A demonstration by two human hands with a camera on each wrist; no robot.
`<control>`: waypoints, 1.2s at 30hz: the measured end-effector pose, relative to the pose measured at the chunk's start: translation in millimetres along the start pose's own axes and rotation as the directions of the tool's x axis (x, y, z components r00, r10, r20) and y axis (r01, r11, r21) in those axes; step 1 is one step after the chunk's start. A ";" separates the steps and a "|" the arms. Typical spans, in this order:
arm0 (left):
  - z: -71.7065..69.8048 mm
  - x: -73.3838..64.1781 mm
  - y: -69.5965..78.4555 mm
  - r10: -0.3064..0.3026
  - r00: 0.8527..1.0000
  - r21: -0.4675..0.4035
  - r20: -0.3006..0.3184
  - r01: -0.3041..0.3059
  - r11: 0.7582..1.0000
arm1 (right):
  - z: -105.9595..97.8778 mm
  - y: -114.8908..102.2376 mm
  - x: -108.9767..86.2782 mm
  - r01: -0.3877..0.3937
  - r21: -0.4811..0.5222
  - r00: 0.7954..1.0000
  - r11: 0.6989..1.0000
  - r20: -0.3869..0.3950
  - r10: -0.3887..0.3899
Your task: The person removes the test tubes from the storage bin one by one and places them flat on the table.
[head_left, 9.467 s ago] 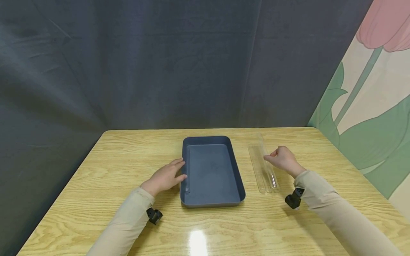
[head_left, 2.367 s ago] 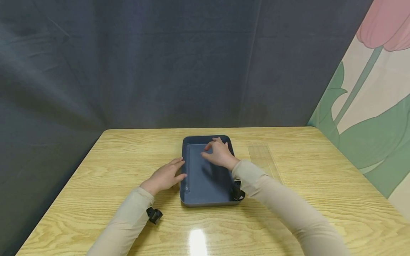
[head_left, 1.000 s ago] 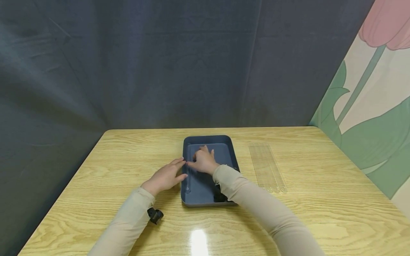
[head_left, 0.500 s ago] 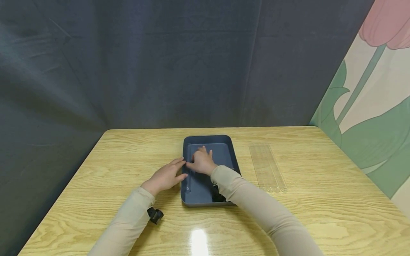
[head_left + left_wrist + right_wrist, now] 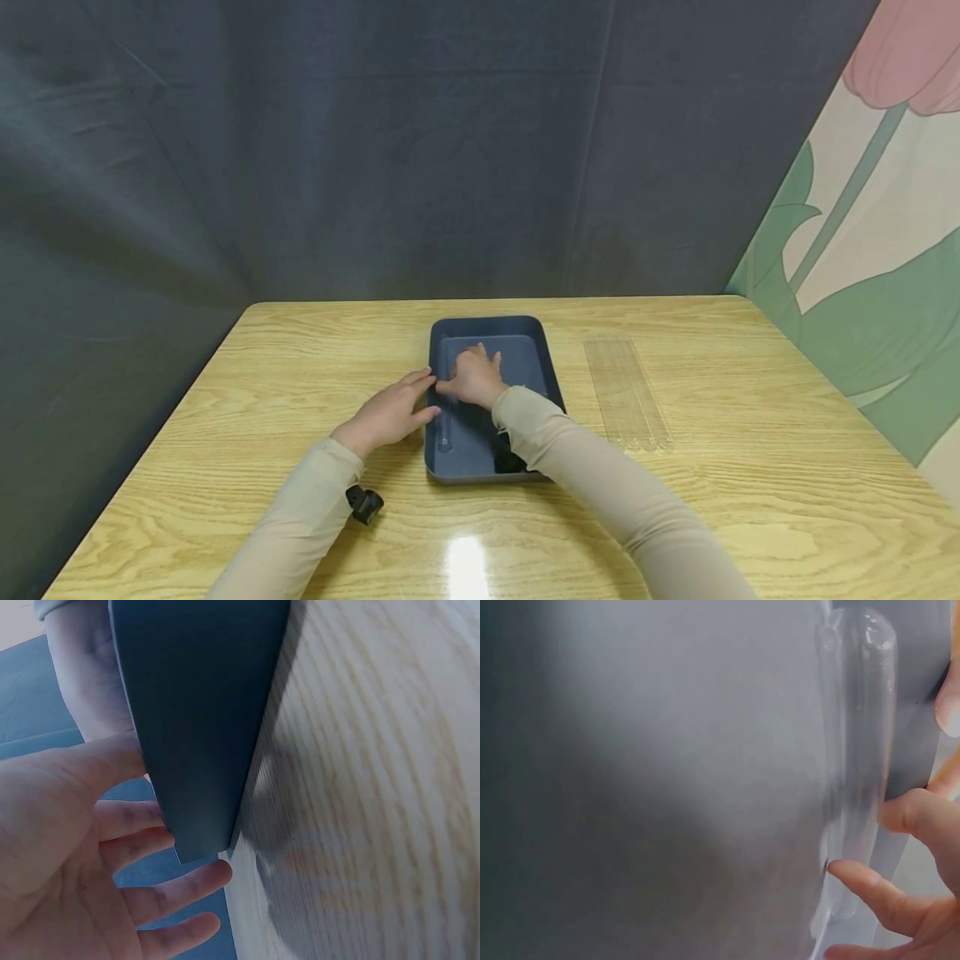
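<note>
A clear round-ended test tube (image 5: 866, 697) lies lengthwise along the left wall inside the dark blue-grey tray (image 5: 498, 479). My right hand (image 5: 474, 379) reaches down into the tray. Its thumb and a fingertip pinch the test tube from both sides in the right wrist view. My left hand (image 5: 386, 415) rests at the tray's left rim, fingers extended and spread. In the left wrist view the left hand's fingers (image 5: 161, 892) lie along the outside of the tray wall (image 5: 199, 735). Part of the test tube is hidden behind my right hand in the head view.
Several more clear test tubes (image 5: 628, 396) lie side by side on the wooden table (image 5: 315, 333), right of the tray. A dark curtain (image 5: 420, 150) hangs behind the table. A wall with a flower mural (image 5: 892, 283) is at the right.
My right hand has gone from the tubes on the table, over the tray, to the test tube at its left wall. In the last second it barely moves. My left hand stays put.
</note>
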State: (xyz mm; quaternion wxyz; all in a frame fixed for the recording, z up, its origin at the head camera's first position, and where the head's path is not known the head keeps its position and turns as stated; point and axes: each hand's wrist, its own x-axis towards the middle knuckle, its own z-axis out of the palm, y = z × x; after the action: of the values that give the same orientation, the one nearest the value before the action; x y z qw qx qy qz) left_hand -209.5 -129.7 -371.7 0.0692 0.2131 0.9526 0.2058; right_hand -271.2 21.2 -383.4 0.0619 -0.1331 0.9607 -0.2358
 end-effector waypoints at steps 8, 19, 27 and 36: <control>-0.8 -0.5 1.5 -0.007 1.000 0.001 0.000 0.007 1.000 | -4.4 0.4 0.3 -0.036 -0.069 0.999 0.997 0.012 0.037; 0.2 0.9 0.4 -0.016 1.000 -0.003 0.004 0.016 1.000 | -6.4 2.0 -1.2 -0.069 -0.111 0.998 0.991 0.006 0.070; 1.4 1.6 -1.0 -0.014 1.000 -0.008 0.005 0.014 1.000 | -8.3 3.6 -0.5 -0.061 -0.115 0.998 0.991 0.001 0.061; 1.2 0.6 -1.3 -0.004 1.000 -0.002 -0.006 0.004 1.000 | -12.5 7.0 1.9 -0.081 -0.081 0.997 0.993 -0.008 0.081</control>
State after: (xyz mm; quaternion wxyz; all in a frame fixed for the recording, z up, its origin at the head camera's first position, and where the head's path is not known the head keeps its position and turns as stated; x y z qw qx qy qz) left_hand -210.3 -130.0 -373.4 0.0671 0.2107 0.9530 0.2072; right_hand -276.9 32.1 -375.7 0.0638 -0.0957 0.9742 -0.1943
